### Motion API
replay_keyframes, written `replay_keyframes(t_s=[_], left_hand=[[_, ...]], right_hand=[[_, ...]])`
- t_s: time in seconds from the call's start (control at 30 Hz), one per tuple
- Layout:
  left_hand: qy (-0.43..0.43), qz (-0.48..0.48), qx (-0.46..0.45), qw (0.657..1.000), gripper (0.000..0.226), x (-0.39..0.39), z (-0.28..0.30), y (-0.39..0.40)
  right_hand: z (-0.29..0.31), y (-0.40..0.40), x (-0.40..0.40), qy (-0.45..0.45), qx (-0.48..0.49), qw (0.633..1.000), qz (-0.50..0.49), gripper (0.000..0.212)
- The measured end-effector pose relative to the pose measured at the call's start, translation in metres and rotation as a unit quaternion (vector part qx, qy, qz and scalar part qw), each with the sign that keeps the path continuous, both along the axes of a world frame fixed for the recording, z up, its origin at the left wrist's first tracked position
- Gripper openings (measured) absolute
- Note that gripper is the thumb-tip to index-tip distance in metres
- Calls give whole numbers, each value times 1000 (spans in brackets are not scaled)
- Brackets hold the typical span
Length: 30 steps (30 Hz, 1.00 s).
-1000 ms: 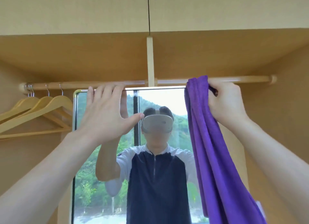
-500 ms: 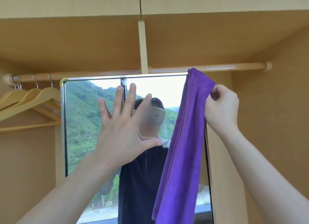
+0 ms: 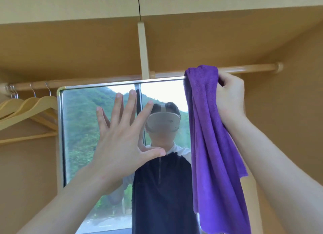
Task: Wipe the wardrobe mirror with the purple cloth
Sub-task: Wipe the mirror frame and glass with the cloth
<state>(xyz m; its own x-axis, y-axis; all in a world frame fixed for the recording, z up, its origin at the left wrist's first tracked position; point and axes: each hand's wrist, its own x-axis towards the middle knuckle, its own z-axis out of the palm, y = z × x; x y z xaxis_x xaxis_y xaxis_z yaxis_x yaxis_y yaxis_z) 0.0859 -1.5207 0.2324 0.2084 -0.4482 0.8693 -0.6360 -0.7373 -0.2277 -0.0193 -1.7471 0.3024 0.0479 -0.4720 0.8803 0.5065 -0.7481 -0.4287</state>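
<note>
The wardrobe mirror with a metal frame stands inside the wooden wardrobe and reflects green hills and a person. My left hand lies flat on the glass with its fingers spread. My right hand grips the top of the purple cloth at the mirror's upper right corner. The cloth hangs down long in folds and hides the mirror's right edge.
A wooden clothes rail runs across just above the mirror, held by a vertical support. Several wooden hangers hang at the left end. Wardrobe panels close in on the top and right side.
My left hand has come down from the mirror's top edge onto the glass with fingers spread. The cloth has swung back to hang straight along the right edge.
</note>
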Motion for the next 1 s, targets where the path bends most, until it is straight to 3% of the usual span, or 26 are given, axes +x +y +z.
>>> replay_keyframes(t_s=[0.13,0.27,0.43,0.57,1.0], left_hand=[[13,-11,0,1000,119,0,1,2],[24,-12,-2,1000,121,-1,2,2],[33,-5,-3,999,122,-2,3,0],[40,-11,-7,999,122,-5,3,-1],[17,3,-3,1000,114,-13,-3,-3]], right_hand=[[11,-2,-6,-49,132,986,85,37],[3,-10,-16,-74,183,974,110,36],[-33,8,-14,-31,73,997,-9,7],[-80,25,-3,-26,-18,993,-112,17],[-239,34,-4,91,66,986,-124,38]])
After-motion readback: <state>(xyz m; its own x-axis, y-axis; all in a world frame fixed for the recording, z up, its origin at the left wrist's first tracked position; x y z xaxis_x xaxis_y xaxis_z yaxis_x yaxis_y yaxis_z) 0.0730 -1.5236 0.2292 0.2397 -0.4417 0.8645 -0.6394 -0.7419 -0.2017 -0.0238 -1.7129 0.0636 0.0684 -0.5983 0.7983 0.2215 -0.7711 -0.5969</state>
